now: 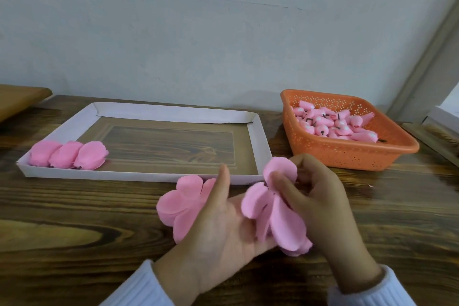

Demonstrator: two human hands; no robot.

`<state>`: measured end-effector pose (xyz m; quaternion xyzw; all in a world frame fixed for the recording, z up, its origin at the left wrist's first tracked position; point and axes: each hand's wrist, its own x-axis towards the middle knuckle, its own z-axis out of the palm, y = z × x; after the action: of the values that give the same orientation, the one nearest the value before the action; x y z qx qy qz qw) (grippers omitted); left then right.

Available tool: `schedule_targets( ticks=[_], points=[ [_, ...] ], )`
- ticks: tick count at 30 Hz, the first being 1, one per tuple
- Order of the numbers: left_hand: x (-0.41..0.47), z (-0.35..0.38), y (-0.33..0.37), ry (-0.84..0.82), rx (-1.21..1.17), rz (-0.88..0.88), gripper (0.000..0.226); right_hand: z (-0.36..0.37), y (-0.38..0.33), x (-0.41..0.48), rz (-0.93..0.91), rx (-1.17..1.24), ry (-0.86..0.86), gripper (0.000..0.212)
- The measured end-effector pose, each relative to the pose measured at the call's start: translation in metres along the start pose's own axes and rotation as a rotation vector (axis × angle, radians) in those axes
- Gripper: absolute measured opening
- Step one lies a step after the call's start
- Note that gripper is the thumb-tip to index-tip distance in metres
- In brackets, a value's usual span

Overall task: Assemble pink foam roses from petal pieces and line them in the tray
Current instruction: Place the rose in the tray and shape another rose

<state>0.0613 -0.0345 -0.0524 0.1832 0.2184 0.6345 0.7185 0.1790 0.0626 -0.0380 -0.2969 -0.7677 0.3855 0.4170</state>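
Note:
My right hand (320, 196) pinches a half-built pink foam rose (275, 213), fingers curled round its upper petals, with more petals hanging loose below. My left hand (218, 228) lies palm up under that rose, its thumb raised. A stack of flat pink petal pieces (181, 204) sits on the table behind the left fingers; whether they rest on the fingers I cannot tell. Three finished pink roses (69, 155) lie in a row at the near left corner of the white cardboard tray (258, 136).
An orange perforated basket (347, 154) with several pink foam buds stands at the right, beside the tray. The wooden table (74, 218) meets a pale wall behind. A wooden board edge (19, 97) shows at far left, a window frame at far right.

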Motion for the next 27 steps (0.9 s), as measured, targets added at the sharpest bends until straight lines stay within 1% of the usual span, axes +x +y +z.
schedule_targets(
  ticks=[1, 3, 4, 5, 6, 7, 8, 10, 11, 12, 14, 15, 16, 17, 19, 21, 22, 23, 24, 25, 26, 27],
  points=[
    [0.000, 0.001, 0.002, -0.033, -0.011, 0.011, 0.080, 0.001, 0.001, 0.000, -0.048, -0.100, 0.039, 0.018],
    [0.002, -0.001, 0.002, -0.019, 0.098, 0.094, 0.058, 0.003, 0.003, -0.001, -0.080, -0.156, 0.089, 0.020],
    [0.004, -0.002, 0.000, 0.015, 0.141, 0.139, 0.045, 0.004, 0.004, -0.001, -0.089, -0.160, 0.105, 0.021],
    [0.005, -0.003, 0.000, 0.066, 0.124, 0.160, 0.037, 0.004, 0.004, -0.001, -0.102, -0.173, 0.119, 0.022],
    [0.007, -0.007, 0.000, 0.121, 0.061, 0.170, 0.033, 0.005, 0.004, -0.001, -0.107, -0.185, 0.130, 0.022],
    [0.008, -0.011, 0.000, 0.167, 0.006, 0.189, 0.034, 0.005, 0.004, -0.001, -0.110, -0.188, 0.140, 0.023],
    [0.008, -0.014, 0.000, 0.169, -0.053, 0.204, 0.033, 0.005, 0.003, -0.001, -0.111, -0.184, 0.151, 0.023],
    [0.004, -0.010, 0.000, 0.111, -0.091, 0.218, 0.023, 0.006, 0.002, -0.003, -0.109, -0.166, 0.172, 0.023],
    [0.003, -0.008, -0.002, 0.060, -0.056, 0.208, 0.019, 0.007, 0.001, -0.003, -0.099, -0.156, 0.175, 0.021],
    [0.003, -0.008, -0.006, 0.023, -0.008, 0.191, 0.023, 0.008, 0.000, -0.004, -0.084, -0.148, 0.173, 0.020],
    [0.004, -0.009, -0.015, 0.073, 0.071, 0.230, 0.032, 0.010, -0.002, -0.005, -0.040, -0.159, 0.148, 0.017],
    [0.005, -0.010, -0.019, 0.116, 0.076, 0.246, 0.031, 0.011, -0.002, -0.006, -0.017, -0.180, 0.124, 0.015],
    [0.005, -0.013, -0.022, 0.141, 0.047, 0.245, 0.032, 0.009, -0.006, -0.006, 0.011, -0.201, 0.097, 0.012],
    [0.005, -0.015, -0.023, 0.115, 0.009, 0.232, 0.033, 0.005, -0.011, -0.005, 0.021, -0.223, 0.085, 0.009],
    [0.006, -0.019, -0.021, 0.051, 0.021, 0.244, 0.024, -0.007, -0.024, 0.006, -0.006, -0.237, 0.128, 0.011],
    [0.004, -0.018, -0.016, 0.086, 0.033, 0.269, 0.021, -0.027, -0.035, 0.030, -0.007, -0.176, 0.189, 0.008],
    [0.004, -0.018, -0.015, 0.095, 0.015, 0.281, 0.026, -0.035, -0.039, 0.047, 0.016, -0.105, 0.191, 0.007],
    [0.005, -0.017, -0.016, 0.097, -0.010, 0.282, 0.033, -0.044, -0.041, 0.068, 0.070, 0.036, 0.170, 0.005],
    [0.005, -0.015, -0.016, 0.084, -0.054, 0.275, 0.036, -0.050, -0.038, 0.092, 0.178, 0.210, 0.135, 0.003],
    [0.005, -0.014, -0.016, 0.084, -0.092, 0.263, 0.031, -0.055, -0.028, 0.118, 0.299, 0.330, 0.122, 0.005],
    [0.005, -0.013, -0.017, 0.087, -0.114, 0.268, 0.026, -0.058, -0.018, 0.141, 0.409, 0.341, 0.120, 0.007],
    [0.006, -0.014, -0.019, 0.103, -0.111, 0.278, 0.029, -0.061, -0.004, 0.160, 0.476, 0.234, 0.137, 0.008]
  ],
)
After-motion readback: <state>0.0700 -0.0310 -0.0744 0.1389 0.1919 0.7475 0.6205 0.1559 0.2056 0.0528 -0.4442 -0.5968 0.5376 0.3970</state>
